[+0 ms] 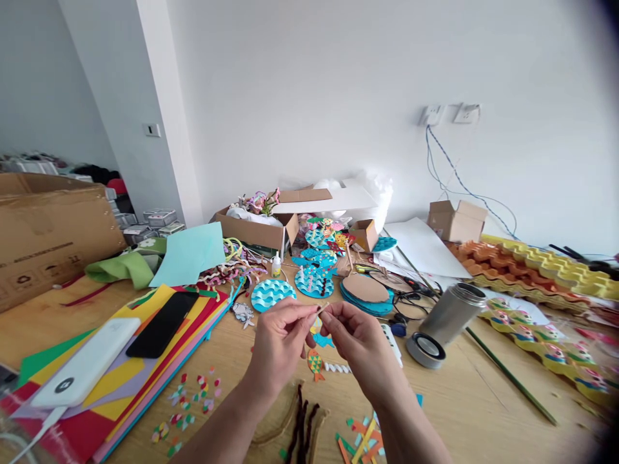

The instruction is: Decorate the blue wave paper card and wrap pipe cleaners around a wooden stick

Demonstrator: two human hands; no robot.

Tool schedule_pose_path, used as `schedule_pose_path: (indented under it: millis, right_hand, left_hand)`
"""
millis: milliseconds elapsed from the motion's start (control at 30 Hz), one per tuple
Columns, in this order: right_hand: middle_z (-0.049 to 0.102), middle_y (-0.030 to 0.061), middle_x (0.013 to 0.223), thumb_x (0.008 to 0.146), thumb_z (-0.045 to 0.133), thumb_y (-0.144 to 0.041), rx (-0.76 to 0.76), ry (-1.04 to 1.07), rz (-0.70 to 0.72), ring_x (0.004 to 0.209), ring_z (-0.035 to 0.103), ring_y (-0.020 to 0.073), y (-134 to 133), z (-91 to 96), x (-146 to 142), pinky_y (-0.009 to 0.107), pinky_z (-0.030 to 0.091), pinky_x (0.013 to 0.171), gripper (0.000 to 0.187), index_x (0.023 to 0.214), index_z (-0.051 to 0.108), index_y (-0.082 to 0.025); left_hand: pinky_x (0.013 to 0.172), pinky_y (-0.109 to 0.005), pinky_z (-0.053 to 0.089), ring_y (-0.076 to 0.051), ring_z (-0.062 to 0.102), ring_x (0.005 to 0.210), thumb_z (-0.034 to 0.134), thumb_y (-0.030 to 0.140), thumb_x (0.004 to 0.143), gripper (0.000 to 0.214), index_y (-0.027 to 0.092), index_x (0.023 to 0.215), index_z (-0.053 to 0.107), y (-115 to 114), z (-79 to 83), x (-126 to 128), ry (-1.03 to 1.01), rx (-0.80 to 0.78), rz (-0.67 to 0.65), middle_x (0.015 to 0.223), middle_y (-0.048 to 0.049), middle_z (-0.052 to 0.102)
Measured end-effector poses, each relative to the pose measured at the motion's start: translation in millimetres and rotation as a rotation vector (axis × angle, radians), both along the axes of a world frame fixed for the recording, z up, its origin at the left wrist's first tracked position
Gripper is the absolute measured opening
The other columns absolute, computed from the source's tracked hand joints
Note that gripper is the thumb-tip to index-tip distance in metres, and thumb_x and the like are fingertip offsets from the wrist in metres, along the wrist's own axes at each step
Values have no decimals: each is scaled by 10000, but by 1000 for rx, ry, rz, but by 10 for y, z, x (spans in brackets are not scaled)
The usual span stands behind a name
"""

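Note:
Both hands meet above the middle of the table, fingertips pinched around a short, thin beige strand [325, 307]; its exact kind is too small to tell. My left hand [280, 332] grips it from the left, thumb against forefinger. From the other side, my right hand [355, 332] pinches it as well. Just below the fingers lie an orange and green paper fish [315, 363] and a white coiled strip [337, 368]. A blue paper piece [323, 339] is partly covered by the hands. Dark brown fuzzy stems [302, 419] lie nearer to me, between the forearms.
Coloured sheets [116, 393] carry a white power bank [87, 361] and a black phone [162, 324] at left. Blue wavy discs [271, 294] and a glue bottle [276, 265] stand behind. A steel flask [452, 312], its lid [425, 349] and a green stick [512, 377] are right.

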State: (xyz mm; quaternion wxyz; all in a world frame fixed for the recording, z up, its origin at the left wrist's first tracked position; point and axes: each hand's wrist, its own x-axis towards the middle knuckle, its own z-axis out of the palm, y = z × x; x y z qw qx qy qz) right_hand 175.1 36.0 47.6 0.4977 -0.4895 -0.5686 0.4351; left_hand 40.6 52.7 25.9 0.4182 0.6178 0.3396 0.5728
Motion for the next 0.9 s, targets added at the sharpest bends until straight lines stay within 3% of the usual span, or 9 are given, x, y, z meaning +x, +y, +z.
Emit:
schedule_pose_path:
  millis: [367, 567, 900]
  right_hand:
    - [410, -66, 541, 753, 637, -523, -5, 104, -14, 435, 202, 48, 30, -48, -24, 215, 126, 400, 377, 701, 537, -163]
    - [316, -91, 464, 733, 650, -538, -47, 143, -15, 405, 166, 54, 21, -52, -41, 225, 95, 386, 374, 689, 529, -186]
    - [345, -86, 463, 709, 663, -540, -52, 154, -19, 394, 203, 62, 35, -61, -48, 227, 140, 388, 369, 692, 541, -192]
  left_hand:
    - [611, -224, 502, -132, 611, 696, 497, 71, 854, 248, 136, 1007, 682, -17, -95, 44, 293, 579, 309, 806, -76, 637]
    - [684, -267, 503, -167, 619, 777, 447, 79, 875, 302, 152, 1078, 658, -45, -111, 35, 437, 562, 335, 851, -99, 649]
    - [712, -263, 493, -162, 612, 775, 442, 85, 881, 273, 116, 1058, 648, -27, -132, 43, 480, 549, 364, 844, -101, 639]
